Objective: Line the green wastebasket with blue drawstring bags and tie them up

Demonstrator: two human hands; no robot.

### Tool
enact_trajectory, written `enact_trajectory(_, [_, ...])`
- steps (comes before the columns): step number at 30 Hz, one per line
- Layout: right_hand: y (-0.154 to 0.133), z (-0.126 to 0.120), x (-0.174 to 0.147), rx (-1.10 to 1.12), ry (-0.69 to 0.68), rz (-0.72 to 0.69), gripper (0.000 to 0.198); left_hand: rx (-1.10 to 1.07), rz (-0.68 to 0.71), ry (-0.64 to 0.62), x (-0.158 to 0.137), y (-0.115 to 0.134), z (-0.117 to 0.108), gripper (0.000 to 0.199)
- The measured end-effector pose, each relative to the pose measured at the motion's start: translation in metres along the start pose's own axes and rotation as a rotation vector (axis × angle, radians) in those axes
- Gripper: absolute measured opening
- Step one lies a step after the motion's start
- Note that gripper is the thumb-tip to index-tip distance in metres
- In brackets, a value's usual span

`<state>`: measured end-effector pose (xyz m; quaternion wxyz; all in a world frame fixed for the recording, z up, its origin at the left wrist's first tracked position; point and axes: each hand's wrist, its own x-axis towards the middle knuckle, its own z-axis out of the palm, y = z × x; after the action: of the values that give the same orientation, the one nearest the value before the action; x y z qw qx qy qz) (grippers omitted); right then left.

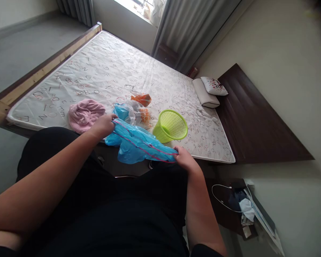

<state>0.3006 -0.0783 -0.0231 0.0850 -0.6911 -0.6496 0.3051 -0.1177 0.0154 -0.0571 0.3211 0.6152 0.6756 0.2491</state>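
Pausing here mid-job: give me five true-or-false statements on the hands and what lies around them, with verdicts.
1. The left hand and right hand both hold the blue drawstring bag. True.
2. The pink cloth lies nearer the left hand than the right hand. True.
3. The lime-green mesh basket is on the mattress. True.
4. The lime-green mesh basket is inside the blue drawstring bag. False: it is outside.
5. The pink cloth is draped over the lime-green mesh basket. False: they lie apart.
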Motion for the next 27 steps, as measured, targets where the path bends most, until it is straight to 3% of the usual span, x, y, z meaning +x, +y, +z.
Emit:
enact_trajectory(4, [-0.038, 0.026, -0.013, 0.067, 0.079, -0.227, 0.095, -0.725, -0.236, -0.166, -0.023, 0.036, 0.021, 0.038])
enact_trajectory(7, [-0.086, 0.069, -0.02, 0.141, 0.033, -0.351, 0.112, -0.877, -0.261, -0.207, -0.047, 0.067, 0.038, 0.043])
enact_trajectory(9, [-0.111, 0.095, -0.017, 0.186, 0.104, -0.261, 0.113, -0.807, -0.215, -0.226, -0.06, 0.082, 0.043, 0.04])
enact_trajectory(11, [-0.12, 0.106, -0.007, 0.229, 0.215, -0.207, 0.098, -0.706, -0.134, -0.256, -0.069, 0.09, 0.04, 0.035])
enact_trajectory(14, [-0.102, 0.09, 0.011, 0.239, 0.183, -0.307, 0.038, -0.617, -0.06, -0.287, -0.072, 0.092, 0.025, 0.033])
enact_trajectory(17, [-0.067, 0.057, 0.02, 0.22, 0.243, -0.282, 0.017, -0.631, -0.119, -0.294, -0.065, 0.086, 0.0, 0.037])
enact_trajectory(21, [-0.032, 0.025, 0.019, 0.378, 0.214, -0.111, 0.01, -0.508, -0.104, -0.4, -0.05, 0.068, -0.033, 0.046])
enact_trajectory(24, [-0.019, 0.017, 0.018, 0.73, 0.151, 0.0, 0.032, -0.203, 0.04, -0.47, -0.039, 0.049, -0.045, 0.051])
enact_trajectory(27, [-0.015, 0.017, 0.018, 0.989, 0.177, 0.007, 0.048, 0.102, 0.099, -0.407, -0.03, 0.032, -0.04, 0.057])
